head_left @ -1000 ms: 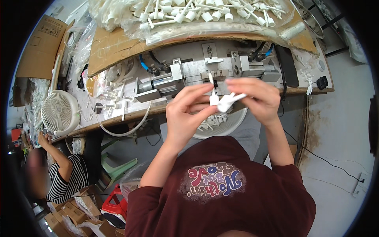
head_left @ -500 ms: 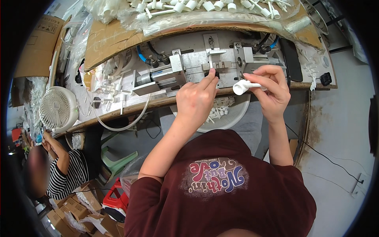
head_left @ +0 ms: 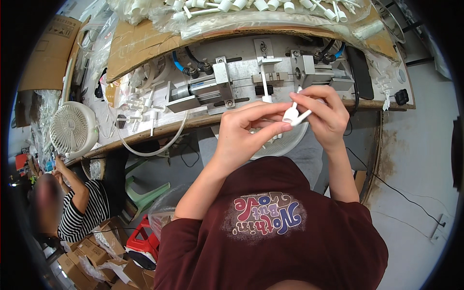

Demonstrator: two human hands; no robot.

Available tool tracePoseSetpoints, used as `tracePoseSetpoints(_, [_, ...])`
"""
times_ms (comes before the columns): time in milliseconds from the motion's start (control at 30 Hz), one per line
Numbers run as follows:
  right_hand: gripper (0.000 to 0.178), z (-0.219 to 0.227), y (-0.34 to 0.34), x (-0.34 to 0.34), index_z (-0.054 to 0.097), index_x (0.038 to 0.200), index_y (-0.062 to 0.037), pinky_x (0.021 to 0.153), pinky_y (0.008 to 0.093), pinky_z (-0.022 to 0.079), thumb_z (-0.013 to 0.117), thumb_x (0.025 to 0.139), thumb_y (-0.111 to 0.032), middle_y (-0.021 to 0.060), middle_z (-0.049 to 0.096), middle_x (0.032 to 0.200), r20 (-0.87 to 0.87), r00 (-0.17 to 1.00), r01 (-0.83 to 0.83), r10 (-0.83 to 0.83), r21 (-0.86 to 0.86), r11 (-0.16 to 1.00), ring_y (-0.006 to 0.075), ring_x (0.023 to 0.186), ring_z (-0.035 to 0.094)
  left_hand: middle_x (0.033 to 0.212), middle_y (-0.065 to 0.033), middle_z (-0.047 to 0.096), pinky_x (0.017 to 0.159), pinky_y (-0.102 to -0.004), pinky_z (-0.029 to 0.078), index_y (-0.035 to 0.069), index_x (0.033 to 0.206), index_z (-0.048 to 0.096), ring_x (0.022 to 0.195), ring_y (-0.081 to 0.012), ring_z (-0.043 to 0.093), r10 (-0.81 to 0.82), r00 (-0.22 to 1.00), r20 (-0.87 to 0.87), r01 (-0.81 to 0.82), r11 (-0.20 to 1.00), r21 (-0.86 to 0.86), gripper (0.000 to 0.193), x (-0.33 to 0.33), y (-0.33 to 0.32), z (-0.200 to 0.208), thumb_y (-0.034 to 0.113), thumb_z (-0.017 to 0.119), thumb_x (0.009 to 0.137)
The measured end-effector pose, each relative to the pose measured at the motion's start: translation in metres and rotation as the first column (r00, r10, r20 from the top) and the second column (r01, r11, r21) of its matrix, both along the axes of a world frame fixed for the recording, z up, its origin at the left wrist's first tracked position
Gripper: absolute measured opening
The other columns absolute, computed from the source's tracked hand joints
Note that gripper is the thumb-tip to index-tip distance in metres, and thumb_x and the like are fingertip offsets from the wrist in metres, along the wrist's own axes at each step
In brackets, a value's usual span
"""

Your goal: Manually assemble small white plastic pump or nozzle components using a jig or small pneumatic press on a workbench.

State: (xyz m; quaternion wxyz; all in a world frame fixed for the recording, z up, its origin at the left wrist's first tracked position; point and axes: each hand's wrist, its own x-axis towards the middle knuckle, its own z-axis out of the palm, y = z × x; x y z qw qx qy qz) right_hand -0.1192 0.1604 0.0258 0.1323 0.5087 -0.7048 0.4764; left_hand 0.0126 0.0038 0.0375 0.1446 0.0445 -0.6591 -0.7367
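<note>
In front of the bench edge my two hands meet over small white plastic pieces with thin stems. My left hand [head_left: 246, 128] has its thumb and forefinger closed on the wide cap end of one white plastic piece [head_left: 291, 115]. My right hand [head_left: 326, 116] pinches the stem side, with more than one stem showing among its fingers. Just beyond, another white stemmed piece [head_left: 264, 79] sits upright in the metal fixture [head_left: 276, 77], touched by neither hand.
Metal cylinder blocks flank the fixture, one at left [head_left: 203, 89] and one at right [head_left: 321, 72]. White parts lie in a heap [head_left: 261, 6] behind cardboard [head_left: 145, 50]. A basket [head_left: 275, 150] is below my hands. A fan [head_left: 72, 129] and a co-worker in stripes [head_left: 84, 210] are at left.
My left hand has left the stemmed piece in the fixture and come right and nearer, onto the pieces in my right hand. My right hand has shifted slightly left, turning the pieces.
</note>
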Motion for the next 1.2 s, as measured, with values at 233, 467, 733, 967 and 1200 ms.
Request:
tracePoseSetpoints(233, [0.021,0.001,-0.012,0.003,0.074,0.1,-0.0024,0.063,0.029,0.05,0.072,0.079,0.002,0.0047,0.064,0.075,0.039,0.996,0.082,-0.08,-0.049,0.995,0.0167,0.065,0.061,0.11,-0.0106,0.068,0.076,-0.0278,0.058,-0.002,0.104,0.07,0.085,-0.0175,0.069,0.238,0.96,-0.15,-0.274,0.669,-0.691,0.028,0.002,0.001,-0.013,-0.003,0.075,0.077])
tracePoseSetpoints(467, [0.026,-0.003,0.004,0.011,0.061,0.087,-0.0011,0.052,0.0215,0.034,0.059,0.1,-0.023,-0.0002,0.054,0.067,0.703,0.711,0.079,-0.034,-0.032,0.996,0.0061,0.057,0.047,0.113,-0.0058,0.07,0.065,-0.0313,0.052,0.005,0.1,0.071,0.08,-0.02,0.067,0.209,0.942,-0.262,-0.303,0.2,-0.932,0.026,-0.014,-0.001,-0.035,0.008,0.075,0.075])
tracePoseSetpoints(733, [0.026,0.002,0.008,0.012,0.054,0.098,-0.0012,0.06,0.0229,0.039,0.041,0.106,-0.022,0.0013,0.052,0.072,0.836,0.495,-0.02,0.235,-0.259,0.966,0.0074,0.061,0.045,0.116,-0.0028,0.071,0.06,-0.0305,0.052,0.009,0.1,0.073,0.063,-0.0225,0.065,0.22,0.966,-0.136,-0.191,0.251,-0.949,0.027,-0.019,-0.009,-0.025,0.012,0.077,0.074])
tracePoseSetpoints(967, [0.024,0.017,-0.003,0.023,0.05,0.118,0.0016,0.099,0.0364,0.046,0.037,0.106,-0.014,0.0233,0.064,0.119,0.844,0.501,0.061,0.191,-0.254,0.965,0.0266,0.112,0.064,0.117,-0.004,0.07,0.061,-0.0311,0.053,0.008,0.105,0.071,0.068,-0.0226,0.067,0.188,0.967,-0.172,-0.224,0.307,-0.925,0.033,-0.015,-0.013,-0.023,0.016,0.079,0.074])
tracePoseSetpoints(1200, [0.023,0.014,-0.028,0.037,0.053,0.117,0.0018,0.098,0.0313,0.047,0.041,0.105,-0.013,0.0202,0.065,0.121,0.895,0.325,-0.116,0.306,-0.283,0.952,0.0202,0.115,0.061,0.099,-0.0099,0.07,0.066,-0.0316,0.055,0.003,0.112,0.069,0.081,-0.022,0.069,0.063,0.886,-0.46,-0.438,0.442,-0.783,0.04,-0.012,0.0,0.0,0.005,0.08,0.072])
